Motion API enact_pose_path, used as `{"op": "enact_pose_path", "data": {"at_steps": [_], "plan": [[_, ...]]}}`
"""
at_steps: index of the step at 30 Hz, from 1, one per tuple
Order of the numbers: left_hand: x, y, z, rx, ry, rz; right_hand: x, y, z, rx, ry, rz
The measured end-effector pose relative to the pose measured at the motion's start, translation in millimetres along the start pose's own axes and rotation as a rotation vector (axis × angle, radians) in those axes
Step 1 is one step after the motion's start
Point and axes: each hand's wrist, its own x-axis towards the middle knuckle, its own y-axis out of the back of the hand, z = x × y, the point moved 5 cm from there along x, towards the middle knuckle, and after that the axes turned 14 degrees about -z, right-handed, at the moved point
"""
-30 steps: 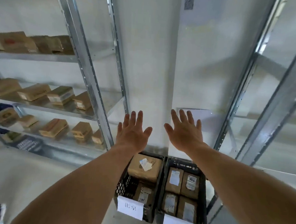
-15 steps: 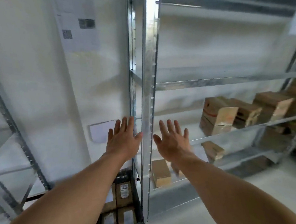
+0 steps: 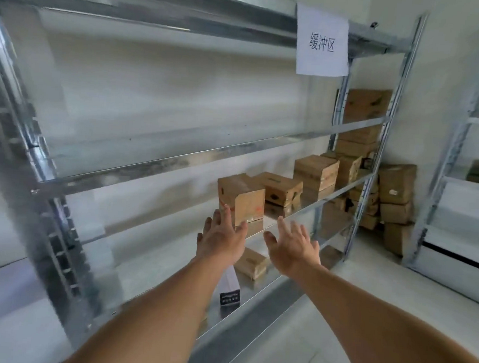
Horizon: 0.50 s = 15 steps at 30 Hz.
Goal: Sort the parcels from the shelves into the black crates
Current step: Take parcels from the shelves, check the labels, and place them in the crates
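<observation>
Your left hand [image 3: 220, 237], right hand [image 3: 293, 249]: fingers [image 3: 226, 217] spread wide, holding nothing. Nearest parcel [image 3: 244, 197] stands near shelf [image 3: 309, 211] front edge, by your left fingertips. Risk: one-sided push tips it off edge, or shoves it into neighbour parcel [image 3: 278, 188]. Crates out of view.

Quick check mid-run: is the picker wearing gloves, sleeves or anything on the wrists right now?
No. The left hand and right hand are bare, with no gloves. The left forearm and right forearm are uncovered down to the frame edge, so no sleeve shows. No watch, band or ring is visible on the sides facing the camera; the palms are hidden.
</observation>
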Motion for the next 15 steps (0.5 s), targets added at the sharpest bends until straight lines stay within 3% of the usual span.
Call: {"op": "enact_pose_path", "data": {"at_steps": [5, 11, 15], "plan": [[68.4, -19.0, 61.6, 0.064, 0.0, 0.069, 50.0, 44.6, 50.0, -0.001, 0.003, 0.01], [138.3, -32.7, 50.6, -0.045, 0.144, 0.025, 121.7, 66.3, 90.7, 0.03, -0.024, -0.004], [188.2, -33.2, 35.3, -0.216, 0.246, 0.06, 178.8, 58.3, 92.4, 0.235, -0.022, -0.078]]}}
